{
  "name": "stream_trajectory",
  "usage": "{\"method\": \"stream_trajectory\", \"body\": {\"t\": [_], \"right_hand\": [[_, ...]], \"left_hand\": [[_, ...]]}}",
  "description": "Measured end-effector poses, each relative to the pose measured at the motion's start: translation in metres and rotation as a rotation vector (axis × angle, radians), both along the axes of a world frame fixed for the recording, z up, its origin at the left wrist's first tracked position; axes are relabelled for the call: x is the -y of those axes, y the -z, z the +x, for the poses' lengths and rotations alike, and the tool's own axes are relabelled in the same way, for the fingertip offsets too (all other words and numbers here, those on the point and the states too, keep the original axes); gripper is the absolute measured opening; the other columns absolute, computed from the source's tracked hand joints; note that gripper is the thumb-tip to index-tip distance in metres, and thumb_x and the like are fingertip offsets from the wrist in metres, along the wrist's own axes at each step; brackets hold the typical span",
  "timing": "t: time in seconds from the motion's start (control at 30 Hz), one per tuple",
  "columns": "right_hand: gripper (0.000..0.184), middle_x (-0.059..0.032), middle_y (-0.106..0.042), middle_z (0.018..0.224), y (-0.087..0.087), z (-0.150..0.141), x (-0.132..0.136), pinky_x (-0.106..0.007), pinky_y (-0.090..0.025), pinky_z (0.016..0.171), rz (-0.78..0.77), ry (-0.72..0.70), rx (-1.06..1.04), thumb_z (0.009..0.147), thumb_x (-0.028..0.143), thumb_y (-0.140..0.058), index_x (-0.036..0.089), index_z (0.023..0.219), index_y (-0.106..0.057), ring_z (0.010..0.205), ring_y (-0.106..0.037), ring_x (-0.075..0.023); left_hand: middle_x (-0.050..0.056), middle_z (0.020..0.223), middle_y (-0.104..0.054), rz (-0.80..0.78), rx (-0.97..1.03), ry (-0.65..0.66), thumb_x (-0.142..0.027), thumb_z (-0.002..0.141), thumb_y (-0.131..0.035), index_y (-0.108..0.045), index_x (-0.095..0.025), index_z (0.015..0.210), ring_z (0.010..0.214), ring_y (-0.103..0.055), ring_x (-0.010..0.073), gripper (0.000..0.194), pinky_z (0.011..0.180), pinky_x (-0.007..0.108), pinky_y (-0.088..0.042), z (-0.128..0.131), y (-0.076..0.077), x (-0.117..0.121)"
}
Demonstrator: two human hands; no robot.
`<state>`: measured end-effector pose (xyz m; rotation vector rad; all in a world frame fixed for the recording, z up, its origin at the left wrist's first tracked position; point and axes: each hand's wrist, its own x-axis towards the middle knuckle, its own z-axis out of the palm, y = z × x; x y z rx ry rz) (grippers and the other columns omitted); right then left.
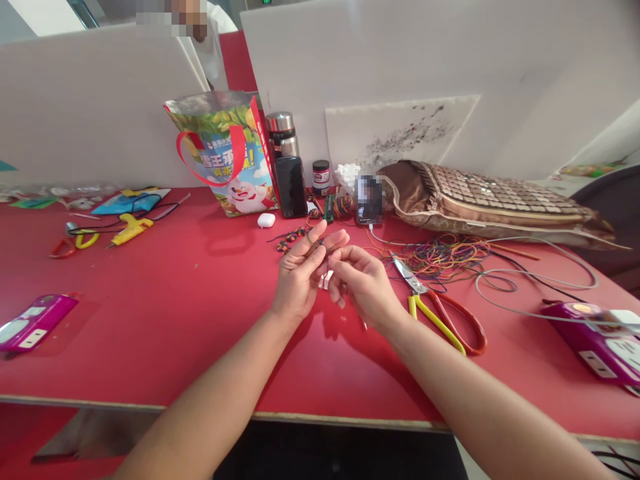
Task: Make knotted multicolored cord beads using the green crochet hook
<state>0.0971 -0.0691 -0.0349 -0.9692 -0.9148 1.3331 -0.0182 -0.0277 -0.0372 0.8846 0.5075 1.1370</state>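
Over the front middle of the red table, my two hands meet with their fingertips almost touching. My left hand [296,277] pinches a thin dark cord [323,245] between thumb and fingers, and part of it loops by the index finger. The right hand [364,283] is closed on the same cord, thumb against index finger. Fingers cover most of the cord, so its knotting is too small to tell. Just behind the left hand lies a multicoloured knotted cord [286,245]. To the right of my right hand are scissors [430,300] with one red and one yellow handle.
Loose coloured cords [445,257] lie tangled behind the scissors. A plugged-in phone [369,208], black phone [291,190], jar [321,179] and shopping bag [235,167] stand at the back. Purple power strips [590,333] sit at both sides; a yellow glue gun [131,229] lies left.
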Motion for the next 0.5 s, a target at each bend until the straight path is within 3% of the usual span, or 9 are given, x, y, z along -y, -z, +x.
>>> {"method": "stream_trajectory", "body": {"t": [0.1, 0.2, 0.27, 0.33, 0.5], "right_hand": [[0.034, 0.0039, -0.064, 0.063, -0.0010, 0.0006, -0.0012, -0.021, -0.043, 0.040, -0.039, -0.032, -0.126, 0.070, 0.043, -0.079, 0.020, 0.085, -0.058, 0.044, -0.053, -0.0092], [0.035, 0.0046, -0.062, 0.059, 0.0008, 0.0018, -0.0012, -0.021, -0.042, 0.037, -0.043, -0.053, -0.094, 0.071, 0.044, -0.081, 0.019, 0.085, -0.061, 0.040, -0.050, -0.0085], [0.034, 0.0032, -0.063, 0.059, 0.0019, 0.0021, -0.0005, -0.020, -0.039, 0.035, -0.026, -0.049, -0.042, 0.074, 0.047, -0.079, 0.018, 0.081, -0.062, 0.039, -0.049, -0.0081], [0.034, 0.0026, -0.064, 0.059, 0.0023, 0.0018, 0.0007, -0.021, -0.038, 0.035, 0.008, -0.020, 0.027, 0.077, 0.048, -0.077, 0.018, 0.080, -0.062, 0.038, -0.050, -0.0084], [0.030, 0.0051, -0.058, 0.055, 0.0056, -0.0023, 0.0034, -0.022, -0.036, 0.035, 0.108, 0.031, 0.235, 0.085, 0.048, -0.069, 0.019, 0.081, -0.060, 0.035, -0.049, -0.0089]], "left_hand": [[0.008, 0.128, -0.075, -0.004, -0.006, -0.011, -0.019, 0.084, -0.074, -0.074, -0.023, 0.110, 0.123, -0.068, 0.0326, 0.026, 0.074, 0.033, -0.064, 0.0002, -0.0006, 0.0003], [0.009, 0.118, -0.078, 0.026, 0.023, -0.044, -0.016, 0.084, -0.074, -0.072, -0.020, 0.088, 0.122, -0.069, 0.0319, 0.005, 0.091, 0.042, -0.061, 0.0007, -0.0004, -0.0002], [0.009, 0.115, -0.079, 0.046, 0.035, -0.044, -0.016, 0.084, -0.074, -0.071, -0.019, 0.081, 0.124, -0.068, 0.0316, 0.005, 0.103, 0.046, -0.055, 0.0012, 0.0001, -0.0007], [0.009, 0.116, -0.079, 0.041, 0.041, -0.030, -0.016, 0.083, -0.074, -0.075, -0.019, 0.088, 0.127, -0.066, 0.0320, 0.005, 0.109, 0.048, -0.050, 0.0016, 0.0006, -0.0008], [0.009, 0.129, -0.074, -0.030, 0.043, -0.010, -0.018, 0.086, -0.074, -0.068, -0.026, 0.129, 0.135, -0.060, 0.0292, 0.044, 0.111, 0.044, -0.048, 0.0017, 0.0004, 0.0006]]}}
